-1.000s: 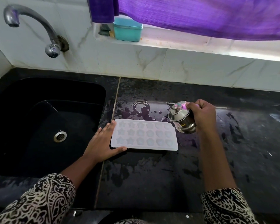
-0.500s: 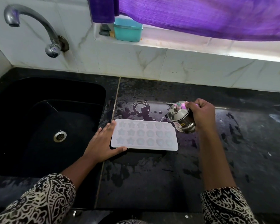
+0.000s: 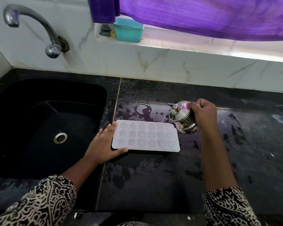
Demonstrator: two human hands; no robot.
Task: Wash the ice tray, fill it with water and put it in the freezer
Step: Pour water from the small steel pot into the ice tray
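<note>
Just left of the frame's middle, the left hand lies spread and nearly flat, fingers straight against the short left end of the pale, translucent rectangular ice tray and the thumb stretched along the tray's near edge. The ice tray rests flat on the wet black stone countertop, just right of the black sink, its rows of star- and shell-shaped moulds facing up. At centre right, the right hand is curled round a small shiny steel pot with a knobbed lid, held tilted with its rim toward the tray's far right corner; a thin trickle seems to run from the rim toward that corner. The pot hangs just beside and above the tray's right end, well apart from the left hand. A curved metal tap stands in the upper left, a teal plastic box on the sill under a purple curtain.
</note>
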